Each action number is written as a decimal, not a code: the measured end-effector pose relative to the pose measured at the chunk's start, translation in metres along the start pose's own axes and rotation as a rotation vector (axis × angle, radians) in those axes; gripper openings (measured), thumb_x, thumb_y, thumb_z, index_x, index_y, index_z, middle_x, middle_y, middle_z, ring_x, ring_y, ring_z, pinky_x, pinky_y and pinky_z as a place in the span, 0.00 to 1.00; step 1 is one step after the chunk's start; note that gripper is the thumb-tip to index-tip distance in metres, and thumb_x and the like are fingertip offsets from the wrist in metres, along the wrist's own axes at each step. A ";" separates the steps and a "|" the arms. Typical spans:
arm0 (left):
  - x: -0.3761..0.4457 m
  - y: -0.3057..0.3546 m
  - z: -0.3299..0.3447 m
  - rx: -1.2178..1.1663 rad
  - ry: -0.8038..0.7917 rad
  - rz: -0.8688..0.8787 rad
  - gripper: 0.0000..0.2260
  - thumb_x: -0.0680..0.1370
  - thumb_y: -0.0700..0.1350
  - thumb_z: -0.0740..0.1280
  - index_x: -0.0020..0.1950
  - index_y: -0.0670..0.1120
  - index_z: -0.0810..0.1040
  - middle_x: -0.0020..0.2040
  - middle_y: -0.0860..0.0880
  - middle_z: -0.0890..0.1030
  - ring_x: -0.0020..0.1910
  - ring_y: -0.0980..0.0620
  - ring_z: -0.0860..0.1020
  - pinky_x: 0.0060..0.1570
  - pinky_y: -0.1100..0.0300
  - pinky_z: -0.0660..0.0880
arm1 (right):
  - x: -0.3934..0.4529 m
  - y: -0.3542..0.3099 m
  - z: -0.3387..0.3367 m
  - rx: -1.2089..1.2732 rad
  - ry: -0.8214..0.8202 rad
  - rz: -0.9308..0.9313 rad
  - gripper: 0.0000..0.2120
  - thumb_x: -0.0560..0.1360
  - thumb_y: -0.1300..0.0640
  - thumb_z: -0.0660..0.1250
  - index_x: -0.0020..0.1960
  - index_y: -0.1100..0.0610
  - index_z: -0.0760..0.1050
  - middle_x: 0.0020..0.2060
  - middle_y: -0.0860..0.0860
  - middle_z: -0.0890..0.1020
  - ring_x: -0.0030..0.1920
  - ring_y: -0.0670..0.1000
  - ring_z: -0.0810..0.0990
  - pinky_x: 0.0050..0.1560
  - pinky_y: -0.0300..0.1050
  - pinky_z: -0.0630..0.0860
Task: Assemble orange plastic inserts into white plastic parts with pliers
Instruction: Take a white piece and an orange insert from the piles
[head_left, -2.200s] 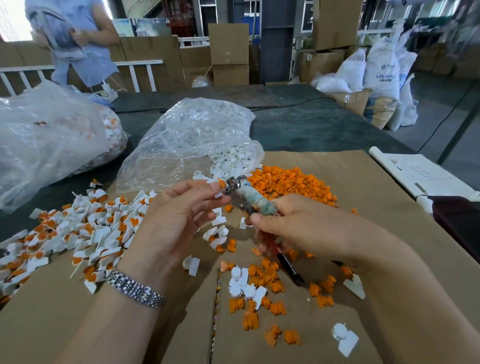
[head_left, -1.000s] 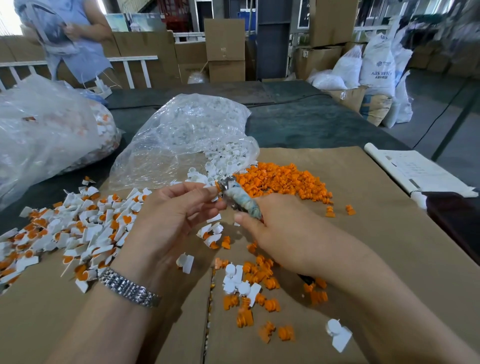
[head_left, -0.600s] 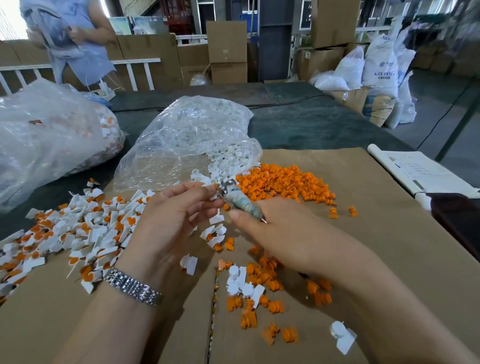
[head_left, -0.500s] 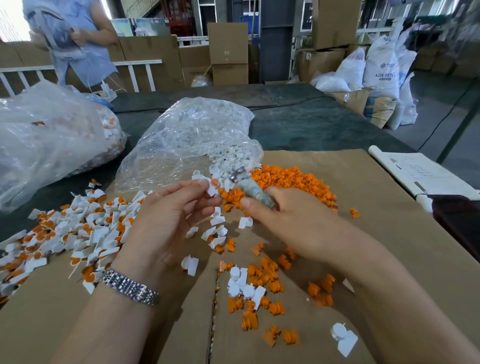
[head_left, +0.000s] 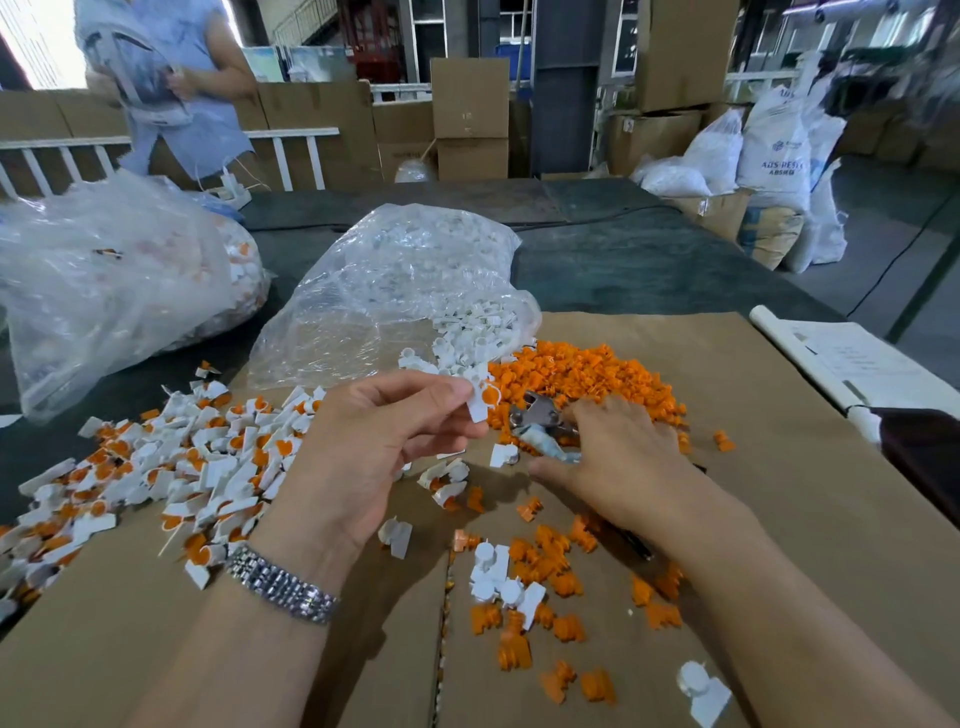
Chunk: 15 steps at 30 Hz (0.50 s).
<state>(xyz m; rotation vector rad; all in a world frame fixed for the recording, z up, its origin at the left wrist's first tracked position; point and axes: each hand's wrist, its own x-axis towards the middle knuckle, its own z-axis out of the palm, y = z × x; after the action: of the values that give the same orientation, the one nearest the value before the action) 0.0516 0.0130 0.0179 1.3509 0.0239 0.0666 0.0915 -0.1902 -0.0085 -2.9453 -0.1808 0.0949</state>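
Two hands over cardboard (head_left: 779, 415), left hand (head_left: 374, 457) pinching a white part (head_left: 480, 400) with orange insert seated, right hand (head_left: 618, 462) curled round the pliers (head_left: 540, 426), reaching into orange insert pile (head_left: 582, 371)

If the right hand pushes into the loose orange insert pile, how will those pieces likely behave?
The orange inserts are small, separate pieces heaped loosely on the cardboard, so they would probably scatter and slide, not move together. Strays already lie around the right hand. Each looks light and rigid.

Right hand (head_left: 618, 457) carried pliers (head_left: 540, 421) from white part (head_left: 480, 400) to orange pile (head_left: 582, 371)
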 end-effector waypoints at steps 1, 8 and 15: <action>0.000 0.000 0.000 0.007 -0.002 0.002 0.14 0.64 0.48 0.80 0.46 0.42 0.89 0.44 0.38 0.86 0.45 0.40 0.87 0.39 0.62 0.82 | -0.001 -0.002 -0.003 0.011 0.042 -0.015 0.32 0.74 0.30 0.62 0.68 0.51 0.70 0.63 0.53 0.72 0.67 0.56 0.70 0.65 0.60 0.68; 0.001 -0.006 0.003 0.195 0.085 0.091 0.02 0.73 0.43 0.77 0.43 0.45 0.88 0.40 0.42 0.87 0.41 0.45 0.87 0.40 0.64 0.81 | -0.019 -0.023 -0.023 0.584 0.342 -0.371 0.22 0.77 0.34 0.55 0.44 0.52 0.73 0.30 0.46 0.74 0.31 0.46 0.73 0.32 0.40 0.68; 0.000 -0.013 0.009 0.348 0.081 0.165 0.02 0.76 0.39 0.75 0.46 0.41 0.87 0.37 0.45 0.87 0.36 0.50 0.86 0.37 0.66 0.80 | -0.023 -0.031 -0.013 0.217 0.329 -0.455 0.11 0.85 0.48 0.55 0.45 0.51 0.66 0.35 0.46 0.70 0.35 0.49 0.71 0.35 0.45 0.65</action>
<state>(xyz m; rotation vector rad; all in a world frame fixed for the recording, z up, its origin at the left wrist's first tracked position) 0.0522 0.0013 0.0075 1.6953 -0.0088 0.2660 0.0666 -0.1655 0.0113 -2.5804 -0.7276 -0.4030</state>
